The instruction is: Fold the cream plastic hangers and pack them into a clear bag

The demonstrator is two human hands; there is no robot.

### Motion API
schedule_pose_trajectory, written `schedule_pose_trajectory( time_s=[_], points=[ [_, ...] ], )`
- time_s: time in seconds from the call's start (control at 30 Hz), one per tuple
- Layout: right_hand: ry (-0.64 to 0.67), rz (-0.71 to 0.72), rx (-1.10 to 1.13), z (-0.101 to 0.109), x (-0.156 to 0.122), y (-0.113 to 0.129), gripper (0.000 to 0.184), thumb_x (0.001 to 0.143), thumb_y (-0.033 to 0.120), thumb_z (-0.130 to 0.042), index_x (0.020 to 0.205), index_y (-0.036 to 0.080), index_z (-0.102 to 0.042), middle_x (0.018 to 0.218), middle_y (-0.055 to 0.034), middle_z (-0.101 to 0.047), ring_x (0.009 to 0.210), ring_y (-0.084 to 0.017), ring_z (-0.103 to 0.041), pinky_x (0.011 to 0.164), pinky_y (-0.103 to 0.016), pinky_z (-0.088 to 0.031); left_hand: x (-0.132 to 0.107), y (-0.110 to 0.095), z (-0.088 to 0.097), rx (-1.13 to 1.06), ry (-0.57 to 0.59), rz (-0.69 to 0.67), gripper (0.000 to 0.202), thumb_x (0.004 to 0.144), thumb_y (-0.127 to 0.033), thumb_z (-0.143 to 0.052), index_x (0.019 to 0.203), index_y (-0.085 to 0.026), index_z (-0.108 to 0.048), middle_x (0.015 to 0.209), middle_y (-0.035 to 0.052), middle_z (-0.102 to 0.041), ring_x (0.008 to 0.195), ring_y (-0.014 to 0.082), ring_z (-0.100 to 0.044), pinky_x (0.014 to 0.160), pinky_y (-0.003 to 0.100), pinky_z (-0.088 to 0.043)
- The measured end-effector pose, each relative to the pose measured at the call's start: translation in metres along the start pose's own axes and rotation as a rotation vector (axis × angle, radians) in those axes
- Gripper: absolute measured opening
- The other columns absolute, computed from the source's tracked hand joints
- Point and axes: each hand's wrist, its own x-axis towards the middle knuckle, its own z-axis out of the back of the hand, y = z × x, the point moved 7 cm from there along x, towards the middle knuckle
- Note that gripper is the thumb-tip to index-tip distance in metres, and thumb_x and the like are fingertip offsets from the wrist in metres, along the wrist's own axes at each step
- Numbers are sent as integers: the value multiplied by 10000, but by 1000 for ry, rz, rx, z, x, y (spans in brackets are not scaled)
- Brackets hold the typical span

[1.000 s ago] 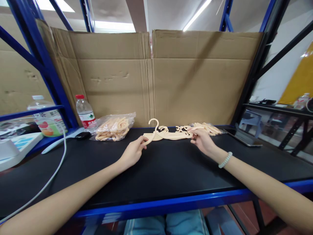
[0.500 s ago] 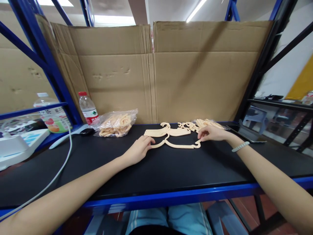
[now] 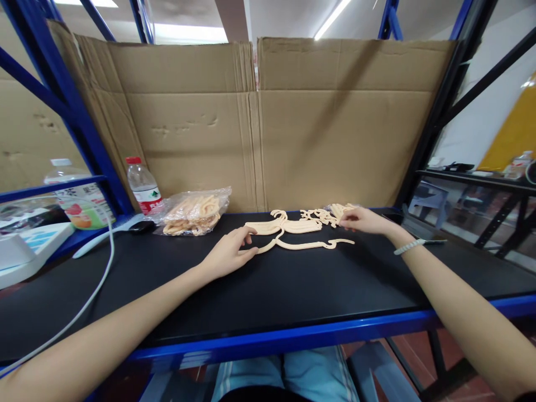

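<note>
A cream plastic clothes hanger (image 3: 301,245) lies flat on the black tabletop, its hook up and a small curved piece at its right end. At its left end is my left hand (image 3: 228,252), thumb touching the hanger and the fingers spread apart from it. Behind it lie several more stacked hangers (image 3: 301,225). My right hand (image 3: 364,221) is at the right edge of a loose heap of small cream hook pieces (image 3: 319,215). Its fingertips are pinched together; what is between them, if anything, is hidden.
At the back left lies a clear bag of cream hanger parts (image 3: 195,211), next to a red-capped water bottle (image 3: 143,187). A white cable (image 3: 106,268) runs along the left side. Cardboard (image 3: 343,128) walls off the back. Another bag (image 3: 341,209) sits behind the hooks.
My right hand has let go of the small piece at the hanger's right end and moved right and back to the hook heap. My left fingers have spread from the hanger.
</note>
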Motion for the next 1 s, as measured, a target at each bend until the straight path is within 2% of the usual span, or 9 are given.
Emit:
schedule_pose_trajectory(
  time_s=[0.1, 0.17, 0.37, 0.53, 0.7, 0.87, 1.0],
  points=[
    [-227, -156, -116, 16, -1, -10, 199, 791, 292, -529, 755, 152, -665, 665, -25, -667, 601, -145, -598, 593, -229, -415, 2, 1, 8, -2, -48, 9, 260, 828, -317, -509, 1055, -191, -515, 836, 15, -575, 767, 179, -551, 699, 307, -434],
    [-276, -225, -153, 13, -1, -13, 229, 804, 314, -532, 697, 154, -657, 616, -23, -661, 542, -138, -582, 555, -227, -399, 4, 3, 11, -11, -71, 10, 228, 831, -294, -486, 1028, -185, -525, 818, 13, -575, 760, 175, -550, 702, 305, -433],
    [-248, -274, -219, -9, 11, -4, 479, 827, 413, -518, 420, 162, -534, 415, -51, -545, 438, -143, -509, 492, -255, -341, 6, 9, 13, -22, -96, 18, 186, 805, -250, -459, 942, -173, -561, 778, 16, -580, 714, 166, -553, 688, 298, -440],
    [-241, -324, -246, -13, 24, -1, 391, 783, 386, -564, 466, 157, -554, 401, -52, -525, 416, -153, -496, 464, -274, -318, 6, 14, 12, -10, -96, 36, 178, 796, -222, -452, 908, -169, -580, 776, 26, -586, 703, 167, -561, 682, 301, -446],
    [-198, -389, -217, -17, 31, -10, 314, 750, 270, -587, 463, 148, -555, 420, -53, -551, 397, -138, -498, 439, -254, -340, 10, 27, 8, 25, -78, 47, 175, 784, -182, -471, 924, -166, -575, 807, 34, -601, 708, 172, -567, 686, 309, -458],
    [-200, -400, -187, -17, 30, -13, 406, 801, 390, -559, 472, 152, -565, 449, -60, -573, 407, -139, -519, 435, -247, -362, 26, 29, -3, 160, 28, -23, 172, 780, -175, -529, 941, -161, -589, 958, 84, -599, 911, 229, -566, 827, 361, -452],
    [-254, -382, -234, -17, 35, -12, 306, 710, 374, -660, 512, 158, -572, 456, -63, -558, 497, -188, -563, 484, -266, -372, 44, 21, -11, 301, 112, -86, 164, 826, -206, -528, 969, -174, -601, 1033, 93, -582, 1004, 251, -538, 850, 358, -433]
  ],
)
